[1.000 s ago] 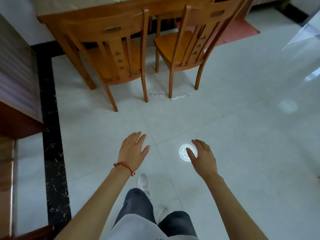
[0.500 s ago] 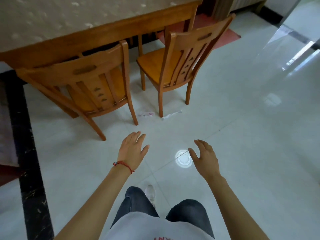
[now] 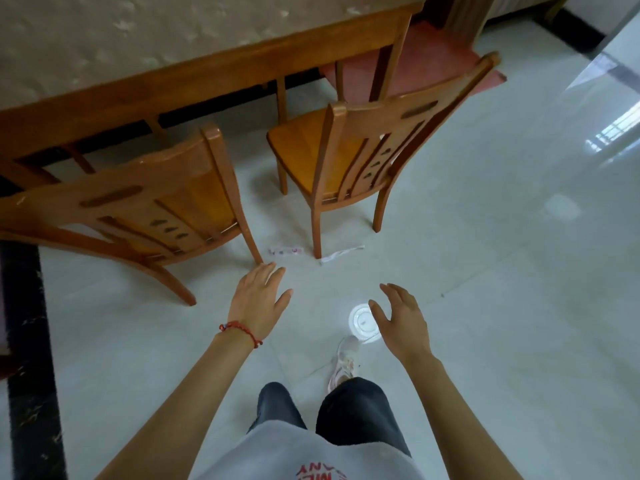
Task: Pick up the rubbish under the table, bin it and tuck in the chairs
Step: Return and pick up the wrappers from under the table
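Note:
Two scraps of rubbish lie on the pale floor tiles: a small printed wrapper [image 3: 286, 251] between the two chairs' back legs, and a thin white strip [image 3: 341, 254] by the right chair's rear leg. The left wooden chair [image 3: 145, 209] and the right wooden chair [image 3: 377, 143] both stand pulled out from the wooden table [image 3: 194, 71]. My left hand [image 3: 258, 299], with a red bracelet at the wrist, hovers open just short of the wrapper. My right hand [image 3: 401, 318] is open too, lower and to the right, holding nothing.
A black marble border strip [image 3: 31, 358] runs along the floor at the left. A red mat [image 3: 426, 60] lies beyond the table's right leg. A round ceiling-light reflection [image 3: 362, 322] shines on the tiles by my right hand. My shoe [image 3: 344, 358] steps forward below.
I have walked closer to the table; chairs and rubbish now loom larger and nearer. Both hands stay open and outstretched, the left now near the wrapper.

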The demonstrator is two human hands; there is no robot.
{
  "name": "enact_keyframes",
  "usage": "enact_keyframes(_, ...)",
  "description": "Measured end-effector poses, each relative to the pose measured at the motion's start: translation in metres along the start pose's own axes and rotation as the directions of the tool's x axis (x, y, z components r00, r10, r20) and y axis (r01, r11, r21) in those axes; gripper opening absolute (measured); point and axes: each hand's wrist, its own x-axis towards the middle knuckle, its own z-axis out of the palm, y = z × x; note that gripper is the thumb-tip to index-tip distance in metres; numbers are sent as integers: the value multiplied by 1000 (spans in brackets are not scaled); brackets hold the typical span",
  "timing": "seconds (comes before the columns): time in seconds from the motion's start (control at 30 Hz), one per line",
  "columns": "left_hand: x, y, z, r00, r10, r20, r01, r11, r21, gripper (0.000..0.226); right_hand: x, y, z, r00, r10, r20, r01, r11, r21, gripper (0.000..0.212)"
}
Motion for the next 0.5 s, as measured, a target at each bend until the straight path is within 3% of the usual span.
enact_keyframes(0.3, 87, 19, 18, 998, -59, 19, 60, 997, -55, 51, 106, 20, -13, 996, -29, 87, 33, 999, -43, 47)
enact_keyframes(0.5, 153, -8, 63, 1000, -3, 8, 4, 998, -55, 50, 163, 42, 33, 997, -7, 83, 8, 1000, -19, 47)
